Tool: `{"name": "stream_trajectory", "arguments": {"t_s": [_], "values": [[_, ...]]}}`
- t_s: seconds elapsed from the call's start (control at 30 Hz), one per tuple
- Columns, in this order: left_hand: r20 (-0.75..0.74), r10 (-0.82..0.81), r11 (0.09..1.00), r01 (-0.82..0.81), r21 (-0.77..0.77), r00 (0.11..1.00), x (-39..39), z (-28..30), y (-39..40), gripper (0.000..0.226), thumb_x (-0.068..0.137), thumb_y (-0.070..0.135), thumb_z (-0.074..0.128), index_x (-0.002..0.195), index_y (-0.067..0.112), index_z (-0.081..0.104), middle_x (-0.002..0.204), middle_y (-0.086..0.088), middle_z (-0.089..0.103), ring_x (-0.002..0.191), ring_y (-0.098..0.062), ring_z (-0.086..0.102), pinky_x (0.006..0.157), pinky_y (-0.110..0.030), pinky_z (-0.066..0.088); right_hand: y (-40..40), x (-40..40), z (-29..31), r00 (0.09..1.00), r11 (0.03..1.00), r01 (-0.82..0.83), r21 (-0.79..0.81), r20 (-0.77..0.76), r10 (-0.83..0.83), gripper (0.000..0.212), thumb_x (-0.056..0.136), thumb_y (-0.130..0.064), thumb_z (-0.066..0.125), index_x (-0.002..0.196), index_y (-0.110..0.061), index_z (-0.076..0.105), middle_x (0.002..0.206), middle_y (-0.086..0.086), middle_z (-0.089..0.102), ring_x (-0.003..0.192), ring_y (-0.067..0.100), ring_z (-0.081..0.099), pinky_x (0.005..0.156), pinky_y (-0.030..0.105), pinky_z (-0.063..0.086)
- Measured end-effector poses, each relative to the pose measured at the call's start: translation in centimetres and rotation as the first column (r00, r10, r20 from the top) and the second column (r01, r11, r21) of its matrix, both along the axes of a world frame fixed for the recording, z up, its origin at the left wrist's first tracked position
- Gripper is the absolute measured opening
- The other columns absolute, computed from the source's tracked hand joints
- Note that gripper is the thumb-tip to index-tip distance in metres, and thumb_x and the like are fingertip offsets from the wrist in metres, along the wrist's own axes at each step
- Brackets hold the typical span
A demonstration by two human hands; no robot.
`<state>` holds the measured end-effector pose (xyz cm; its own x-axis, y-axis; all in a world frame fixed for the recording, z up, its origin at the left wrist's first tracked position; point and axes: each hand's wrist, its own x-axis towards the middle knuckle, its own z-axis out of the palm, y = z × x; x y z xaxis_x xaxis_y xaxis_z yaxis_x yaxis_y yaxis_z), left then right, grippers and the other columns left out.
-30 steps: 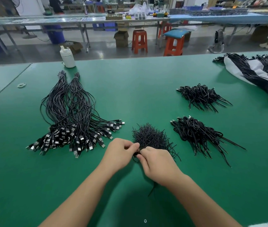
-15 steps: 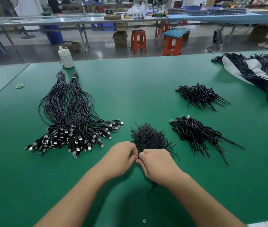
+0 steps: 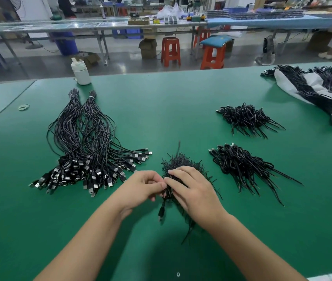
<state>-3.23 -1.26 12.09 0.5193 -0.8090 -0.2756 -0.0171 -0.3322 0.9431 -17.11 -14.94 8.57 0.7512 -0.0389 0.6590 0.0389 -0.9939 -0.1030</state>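
A small coiled black cable (image 3: 166,194) hangs between my two hands, its plug end (image 3: 161,212) dangling toward the green table (image 3: 161,110). My left hand (image 3: 140,188) pinches the coil from the left. My right hand (image 3: 193,191) grips it from the right, fingers over a loose heap of short black ties (image 3: 181,162) just behind. What lies under my right palm is hidden.
Two long bundles of black USB cables (image 3: 84,142) lie at the left, plugs fanned toward me. Two piles of coiled cables (image 3: 242,165) (image 3: 244,118) sit at the right. More bundles on white cloth (image 3: 321,86) at far right. A white bottle (image 3: 80,72) and a rubber band (image 3: 23,107) lie at the back left.
My hands stayed in front of the tie heap and kept working the coil. The coil's plug end now hangs out below my hands, and my right fingers have spread over the heap.
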Motion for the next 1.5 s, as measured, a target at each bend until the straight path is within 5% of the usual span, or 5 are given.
{"name": "stream_trajectory", "arguments": {"t_s": [0.3, 0.5, 0.83, 1.23, 1.5], "values": [[0.233, -0.017, 0.989, 0.05, -0.138, 0.972, 0.1, 0.3, 0.2, 0.013, 0.093, 0.005, 0.064, 0.084, 0.013, 0.063, 0.075, -0.012, 0.067, 0.071, -0.025, 0.054, 0.069, -0.036, 0.043, 1.0, 0.4, 1.2, 0.995, 0.828, 0.037, 0.56, -0.099, 0.023, 0.022, 0.092, -0.007, 0.067, 0.106, -0.021, 0.077, 0.099, -0.007, 0.073, 0.093, 0.01, 0.065, 0.087, 0.025, 0.05], [0.663, 0.045, 0.987, 0.071, -0.147, 0.747, -0.6, 0.3, 0.3, 0.015, 0.095, 0.016, 0.063, 0.085, 0.025, 0.057, 0.077, 0.008, 0.061, 0.076, -0.013, 0.057, 0.072, -0.025, 0.047, 1.4, 1.0, 2.6, 0.96, 0.497, 0.16, 0.853, -0.25, 0.121, 0.043, 0.102, -0.028, 0.053, 0.06, -0.037, 0.054, 0.056, -0.012, 0.041, 0.054, 0.007, 0.034, 0.052, 0.02, 0.028], [0.985, 0.026, 0.979, 0.196, -0.06, 0.173, -1.0, -0.1, 0.1, 0.004, 0.091, 0.005, 0.062, 0.09, 0.008, 0.061, 0.085, -0.005, 0.056, 0.077, -0.026, 0.052, 0.073, -0.035, 0.041, 1.3, 1.7, 2.4, 0.979, -0.223, 0.139, 0.965, -0.1, 0.178, 0.015, 0.097, -0.019, 0.065, 0.111, -0.015, 0.064, 0.079, 0.01, 0.064, 0.061, 0.017, 0.059, 0.062, 0.028, 0.054], [0.463, 0.181, 0.983, -0.161, -0.083, 0.868, -1.1, 0.7, -0.7, 0.017, 0.091, 0.014, 0.067, 0.076, 0.02, 0.06, 0.066, 0.005, 0.062, 0.06, -0.006, 0.051, 0.062, -0.018, 0.041, 1.0, 0.9, 2.2, 0.986, 0.332, 0.052, 0.942, -0.102, 0.133, 0.033, 0.09, 0.004, 0.066, 0.105, -0.025, 0.07, 0.094, 0.0, 0.071, 0.079, 0.007, 0.061, 0.077, 0.02, 0.052], [0.343, 0.191, 0.98, -0.162, -0.111, 0.92, -1.2, 0.0, -0.9, 0.015, 0.092, 0.009, 0.066, 0.079, 0.016, 0.063, 0.073, -0.014, 0.068, 0.059, -0.01, 0.051, 0.054, -0.015, 0.04, 1.0, 1.1, 1.6, 0.998, 0.431, 0.048, 0.901, -0.056, 0.005, 0.021, 0.088, -0.007, 0.073, 0.104, -0.021, 0.078, 0.096, -0.013, 0.069, 0.084, 0.001, 0.067, 0.075, 0.015, 0.053]]}}
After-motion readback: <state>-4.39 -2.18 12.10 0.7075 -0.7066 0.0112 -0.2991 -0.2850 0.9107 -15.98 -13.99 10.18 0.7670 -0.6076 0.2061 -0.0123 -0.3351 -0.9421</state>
